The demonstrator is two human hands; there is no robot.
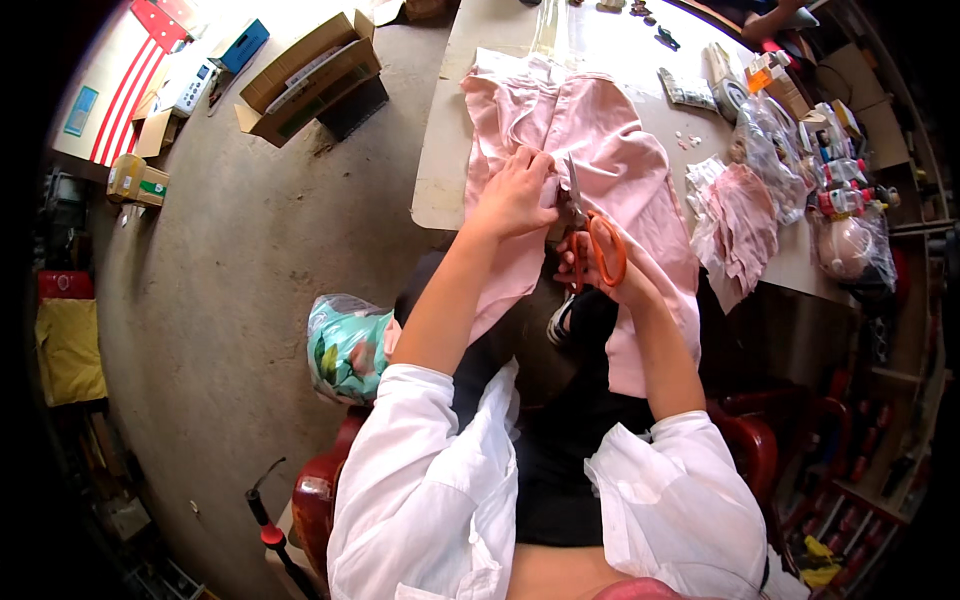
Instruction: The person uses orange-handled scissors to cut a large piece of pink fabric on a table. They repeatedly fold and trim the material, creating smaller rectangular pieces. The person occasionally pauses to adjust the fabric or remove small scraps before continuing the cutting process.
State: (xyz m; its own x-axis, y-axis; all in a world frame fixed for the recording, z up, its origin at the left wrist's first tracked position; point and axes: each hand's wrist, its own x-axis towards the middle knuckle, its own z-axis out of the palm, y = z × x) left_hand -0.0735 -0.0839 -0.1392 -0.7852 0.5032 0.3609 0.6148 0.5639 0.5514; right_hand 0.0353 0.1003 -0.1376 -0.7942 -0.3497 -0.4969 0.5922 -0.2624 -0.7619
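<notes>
Pink trousers (600,130) lie on the table with the waist at the far end, and both legs hang over the near edge. My left hand (515,193) is closed on the cloth near where the legs part, fingers bunching it. In my right hand (615,275) is a pair of scissors (607,250) with orange handles, fingers through the loops. The blades point away from me and stand slightly apart, close beside my left fingers. Whether they touch the cloth I cannot tell.
On the white table (440,150), crumpled pink cloth pieces (745,215) lie at the right, near plastic bags (770,150) and bottles (843,200). A cardboard box (310,80) stands at the far left. A teal-patterned bag (350,345) sits beside my left arm. Another person's arm (775,20) shows at the far right.
</notes>
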